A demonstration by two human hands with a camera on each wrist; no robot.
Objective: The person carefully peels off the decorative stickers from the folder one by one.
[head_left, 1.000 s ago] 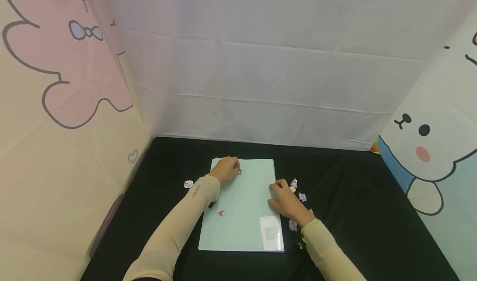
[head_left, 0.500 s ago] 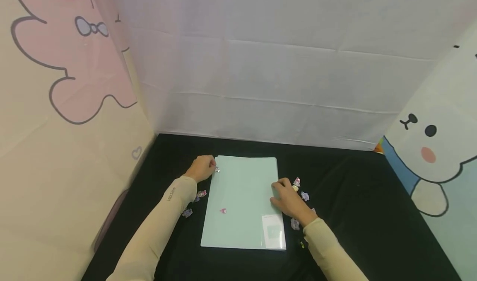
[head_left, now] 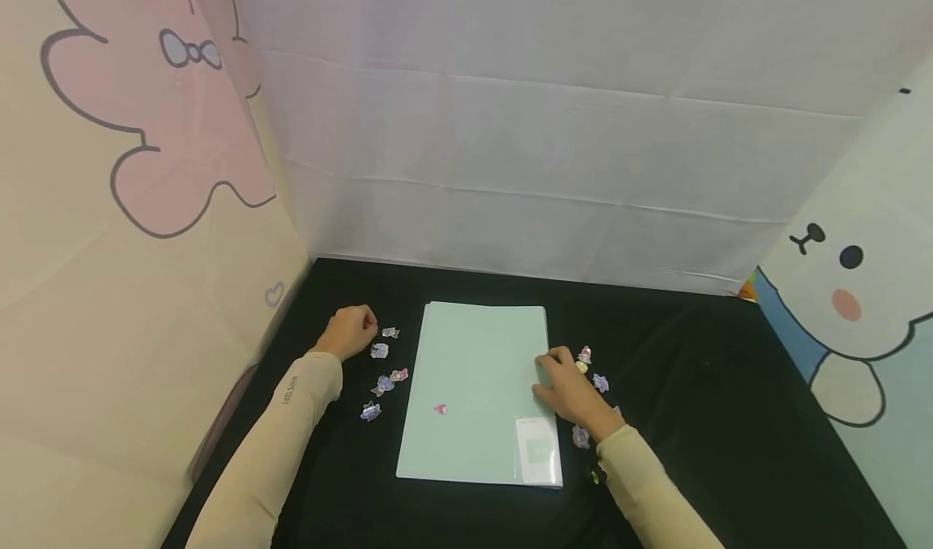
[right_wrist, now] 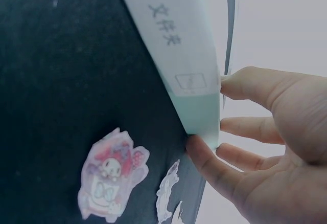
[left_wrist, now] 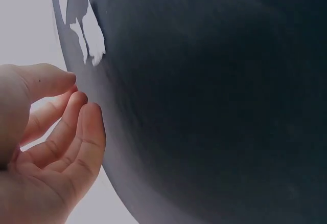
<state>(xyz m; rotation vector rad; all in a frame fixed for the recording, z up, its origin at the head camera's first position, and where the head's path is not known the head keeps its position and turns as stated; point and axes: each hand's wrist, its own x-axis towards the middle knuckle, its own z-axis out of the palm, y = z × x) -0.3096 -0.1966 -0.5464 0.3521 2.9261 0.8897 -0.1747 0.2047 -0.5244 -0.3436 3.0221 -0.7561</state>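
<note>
A pale green file folder [head_left: 477, 371] lies flat on the black cloth. My right hand [head_left: 573, 391] rests at its right edge. In the right wrist view, several of its fingers [right_wrist: 209, 165] and the thumb [right_wrist: 250, 83] touch the lettered spine [right_wrist: 191, 50]. My left hand [head_left: 348, 332] is left of the folder, fingers loosely curled and thumb close to the index fingertip; nothing shows between them in the left wrist view. A small sticker [head_left: 390, 332] lies just beyond its fingertips, above a purple sticker [head_left: 379, 351]. One pink sticker [head_left: 440, 409] is on the cover.
More stickers lie left of the folder, including a star-like purple one [head_left: 370, 410] and a pink one [head_left: 399, 375]. To the right are a red-and-white sticker [head_left: 585, 355] and a lilac one [head_left: 601, 382]. A white curtain [head_left: 510, 144] stands behind the table.
My left hand has moved left off the folder's top; the small sticker that travelled with it now lies on the cloth, apart from the fingertips. My right hand has stayed at the edge.
</note>
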